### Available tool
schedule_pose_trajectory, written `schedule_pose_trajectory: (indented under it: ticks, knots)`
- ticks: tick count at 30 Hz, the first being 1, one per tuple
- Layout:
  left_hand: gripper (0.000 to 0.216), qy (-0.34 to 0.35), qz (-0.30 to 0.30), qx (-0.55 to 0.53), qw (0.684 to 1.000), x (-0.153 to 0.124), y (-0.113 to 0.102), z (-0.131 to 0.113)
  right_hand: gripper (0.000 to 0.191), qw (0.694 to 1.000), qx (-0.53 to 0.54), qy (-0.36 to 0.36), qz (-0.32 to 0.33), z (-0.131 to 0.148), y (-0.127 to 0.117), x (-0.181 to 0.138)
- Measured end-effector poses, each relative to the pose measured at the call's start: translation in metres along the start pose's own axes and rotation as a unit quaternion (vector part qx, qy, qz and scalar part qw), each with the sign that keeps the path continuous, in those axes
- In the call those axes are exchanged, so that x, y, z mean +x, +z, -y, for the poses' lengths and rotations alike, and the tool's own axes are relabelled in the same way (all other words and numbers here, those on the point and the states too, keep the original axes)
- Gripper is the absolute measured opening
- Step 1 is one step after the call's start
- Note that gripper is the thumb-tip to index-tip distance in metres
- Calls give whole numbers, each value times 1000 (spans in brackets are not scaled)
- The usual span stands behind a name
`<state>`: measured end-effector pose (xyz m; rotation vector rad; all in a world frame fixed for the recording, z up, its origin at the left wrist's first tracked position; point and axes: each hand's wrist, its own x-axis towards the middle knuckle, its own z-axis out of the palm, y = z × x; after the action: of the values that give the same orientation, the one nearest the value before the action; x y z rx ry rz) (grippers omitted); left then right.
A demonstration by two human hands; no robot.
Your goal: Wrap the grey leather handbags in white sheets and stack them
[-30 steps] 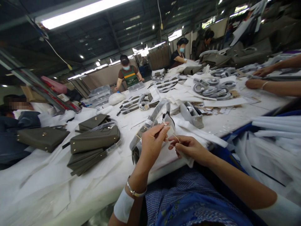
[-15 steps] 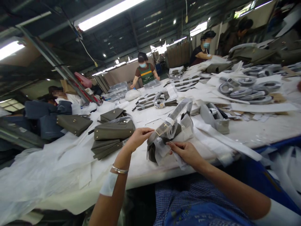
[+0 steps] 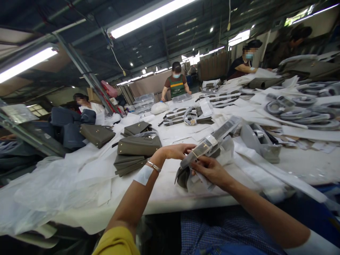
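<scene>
Fingers of your right hand (image 3: 214,172) were closed on white wrapping (image 3: 205,182); your left hand (image 3: 175,152) met the strap (image 3: 205,146), grip unclear. Strap, near the table's (image 3: 162,206) front edge, already wore clear film; white wrapping hung loose.

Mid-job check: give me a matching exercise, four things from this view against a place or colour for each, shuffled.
1. plastic-wrapped band
2. stacked bags
3. sleeve
4. coiled straps

A. yellow
B. right of both hands
C. between left hand and right hand
D. olive-brown, left of both hands

Pairs: 1-C, 2-D, 3-A, 4-B
</scene>
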<state>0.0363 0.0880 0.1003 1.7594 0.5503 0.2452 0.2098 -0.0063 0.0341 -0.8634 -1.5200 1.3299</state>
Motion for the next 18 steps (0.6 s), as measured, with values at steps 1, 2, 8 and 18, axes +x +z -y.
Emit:
schedule_pose_trajectory:
  ticks: [1, 2, 8, 18]
  knots:
    - [57, -5, -23, -20, 1000, 1, 2, 2, 36, 1000, -3, -2, 4, 0, -2, 1]
    - [58, -9, -50, -41, 998, 1, 3, 4, 36, 1000, -4, 1, 6, 0, -4, 1]
    - [41, 14, -222, -122, 967, -28, 2, 25, 68, 998, -13, 69, 1, -12, -10, -10]
    - [46, 160, -389, -331, 844, -70, 41, 45, 37, 994, 109, 28, -6, -2, 2, -46]
